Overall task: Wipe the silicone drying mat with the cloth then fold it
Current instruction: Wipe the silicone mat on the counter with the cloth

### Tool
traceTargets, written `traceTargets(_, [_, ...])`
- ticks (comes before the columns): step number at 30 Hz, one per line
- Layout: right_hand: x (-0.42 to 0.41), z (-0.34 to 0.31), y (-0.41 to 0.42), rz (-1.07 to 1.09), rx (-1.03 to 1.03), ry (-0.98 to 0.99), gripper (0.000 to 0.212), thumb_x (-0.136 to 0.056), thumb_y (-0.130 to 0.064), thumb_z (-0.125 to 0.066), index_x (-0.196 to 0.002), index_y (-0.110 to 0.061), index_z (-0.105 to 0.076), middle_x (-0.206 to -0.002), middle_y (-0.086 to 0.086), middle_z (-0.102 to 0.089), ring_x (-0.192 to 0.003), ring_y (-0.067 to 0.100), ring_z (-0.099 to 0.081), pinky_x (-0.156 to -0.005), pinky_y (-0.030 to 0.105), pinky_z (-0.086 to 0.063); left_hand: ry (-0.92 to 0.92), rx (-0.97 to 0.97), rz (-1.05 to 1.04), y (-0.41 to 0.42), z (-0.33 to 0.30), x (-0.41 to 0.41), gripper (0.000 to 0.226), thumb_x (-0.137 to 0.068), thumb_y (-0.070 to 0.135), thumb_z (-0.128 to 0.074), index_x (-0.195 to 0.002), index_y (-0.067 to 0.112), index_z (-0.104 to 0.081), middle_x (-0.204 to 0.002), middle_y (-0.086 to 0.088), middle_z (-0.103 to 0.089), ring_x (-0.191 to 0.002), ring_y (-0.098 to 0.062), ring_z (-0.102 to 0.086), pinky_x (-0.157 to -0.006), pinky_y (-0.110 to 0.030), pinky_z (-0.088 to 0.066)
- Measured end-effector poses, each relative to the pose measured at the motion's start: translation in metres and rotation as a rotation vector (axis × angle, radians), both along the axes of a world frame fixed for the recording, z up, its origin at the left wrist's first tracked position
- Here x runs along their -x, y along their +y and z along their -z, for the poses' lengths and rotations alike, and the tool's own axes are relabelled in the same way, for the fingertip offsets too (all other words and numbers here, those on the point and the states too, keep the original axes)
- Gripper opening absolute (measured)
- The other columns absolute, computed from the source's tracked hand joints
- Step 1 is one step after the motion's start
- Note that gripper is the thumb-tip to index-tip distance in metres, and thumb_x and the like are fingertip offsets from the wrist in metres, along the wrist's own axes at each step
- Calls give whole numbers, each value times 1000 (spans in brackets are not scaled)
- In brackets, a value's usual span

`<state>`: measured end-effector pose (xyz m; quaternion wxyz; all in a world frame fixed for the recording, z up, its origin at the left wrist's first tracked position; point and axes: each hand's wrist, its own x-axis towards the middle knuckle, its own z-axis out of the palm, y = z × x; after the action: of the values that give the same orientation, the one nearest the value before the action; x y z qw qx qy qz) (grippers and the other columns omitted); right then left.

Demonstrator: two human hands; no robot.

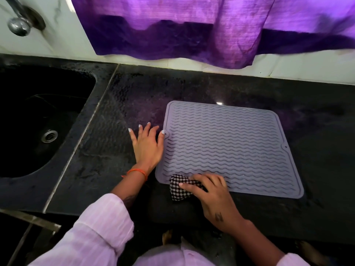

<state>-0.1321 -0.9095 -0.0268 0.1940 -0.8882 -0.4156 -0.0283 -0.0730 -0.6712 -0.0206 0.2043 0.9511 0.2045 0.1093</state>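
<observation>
The dark counter (211, 87) lies bare behind the mat (230, 146) and to its right, giving a hand open passage there. To the left the sink (38, 116) drops away (a hollow, not a wall). The purple curtain (192, 35) overhangs the counter's back edge.
</observation>
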Motion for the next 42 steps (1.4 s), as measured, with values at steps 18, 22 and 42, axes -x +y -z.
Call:
traceTargets(18, [-51, -2, -23, 126, 12, -86, 59, -77, -7, -48, -129, -35, -48, -123, -2, -56, -106, 21, -48, -90, 35, -32, 29, -138, 257, -26, 8, -40, 62, -95, 50, -18, -146, 18, -30, -156, -5, -22, -146, -24, -10, -114, -40, 16])
traceTargets(22, [-68, 3, -24, 77, 32, -69, 60, -77, -9, -53, -129, -37, -47, -121, -6, -56, -105, 19, -49, -87, 33, -33, 62, -189, 341, -31, 16, -43, 72, -89, 55, -4, -147, 19, -29, -156, -4, -21, -145, -22, -12, -115, -37, 14])
traceTargets(42, [-177, -3, -3, 133, 16, -94, 59, -77, -4, -56, -128, -33, -54, -119, -6, -61, -102, 21, -51, -86, 32, -27, 63, -164, 328, -31, 24, -48, 66, -92, 55, -18, -147, 19, -30, -156, -4, -23, -145, -23, -16, -119, -38, 0])
